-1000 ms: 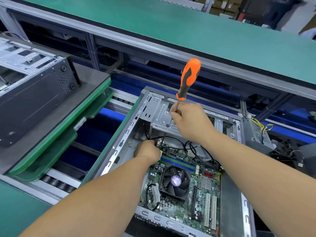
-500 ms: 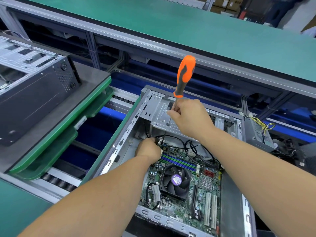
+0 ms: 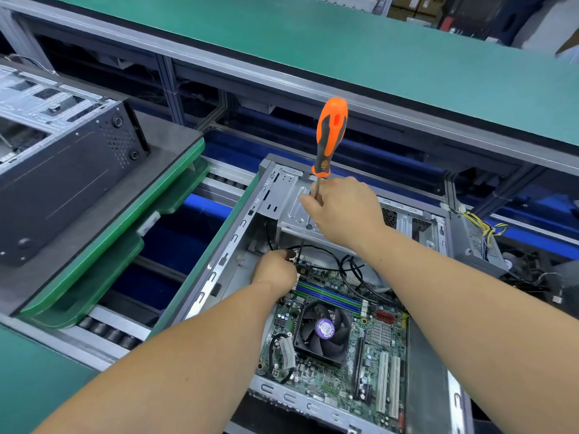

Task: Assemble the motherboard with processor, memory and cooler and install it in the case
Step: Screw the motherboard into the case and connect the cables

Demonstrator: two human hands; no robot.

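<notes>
An open grey case [image 3: 219,270] lies on the conveyor with the green motherboard [image 3: 385,349] inside it. A black cooler fan [image 3: 324,328] sits on the board, and blue-green memory slots [image 3: 329,297] run just above the fan. My right hand [image 3: 341,211] pinches the metal shaft of an orange-and-black screwdriver [image 3: 330,133], which stands upright, its tip down at the board's far left corner. My left hand [image 3: 275,269] is curled at that same corner beside the shaft's tip; what its fingers hold is hidden.
Black cables [image 3: 351,270] loop over the board's far edge under the drive cage [image 3: 291,202]. A second dark case [image 3: 62,177] rests on a green pallet [image 3: 131,255] at left. A power supply [image 3: 479,242] with yellow wires stands right of the case. A green bench [image 3: 344,48] runs behind.
The screwdriver has shifted slightly left and stands more upright. My right hand moved with it along the shaft. My left hand has stayed at the board's corner.
</notes>
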